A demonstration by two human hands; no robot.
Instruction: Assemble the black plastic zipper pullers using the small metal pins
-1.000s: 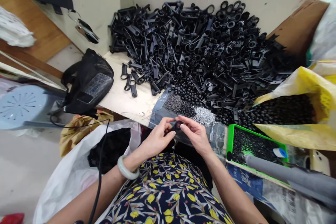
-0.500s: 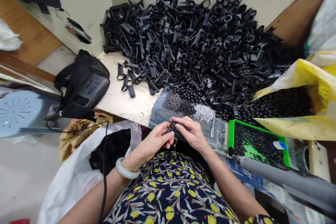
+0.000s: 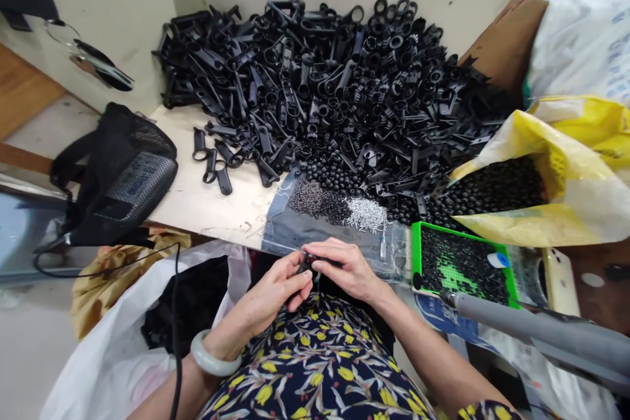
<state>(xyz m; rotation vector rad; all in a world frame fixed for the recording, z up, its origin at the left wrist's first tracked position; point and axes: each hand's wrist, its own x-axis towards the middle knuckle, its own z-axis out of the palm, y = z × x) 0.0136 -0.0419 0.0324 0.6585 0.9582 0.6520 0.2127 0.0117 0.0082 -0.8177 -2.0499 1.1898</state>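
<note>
Plastic in heaps, mesh and thin metal, as my feed shows it.
From the left I get a black mesh bag (image 3: 130, 177), its blue lettering too blurred to read, then a white plastic sack (image 3: 93, 367) holding dark material. The left hand (image 3: 273, 292) pinches a small black part (image 3: 305, 264) narrowly, the right hand (image 3: 349, 270) closed on it too, before the table's edge. Beyond lie ring-ended black pieces (image 3: 290, 79) and slim silvery pins (image 3: 367, 214). A green tray (image 3: 417, 252) contains tiny black bits; a yellow-and-white bag (image 3: 566, 167) holds round black beads (image 3: 512, 187).
</note>
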